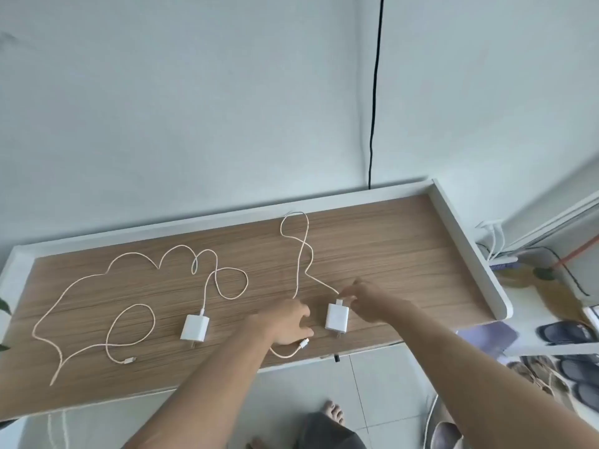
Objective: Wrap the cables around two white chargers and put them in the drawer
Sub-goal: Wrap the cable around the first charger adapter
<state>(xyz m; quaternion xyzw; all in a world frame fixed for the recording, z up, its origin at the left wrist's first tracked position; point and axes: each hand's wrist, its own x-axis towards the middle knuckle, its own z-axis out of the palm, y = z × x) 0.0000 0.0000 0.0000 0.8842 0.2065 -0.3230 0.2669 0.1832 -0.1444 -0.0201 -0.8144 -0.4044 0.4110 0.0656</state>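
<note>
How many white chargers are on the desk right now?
2. One small white square charger lies left of the hands; the other white square charger lies between both hands. None appears hidden.

Desk: wood-grain tabletop with a raised white rim [466,241], against the wall.
Wall: a thin black cord [376,92] hanging straight down behind the desk.
Floor, right: dark slippers [565,332] in pairs, near a white shelf [551,350].
Left edge: a green leaf [4,306].
</note>
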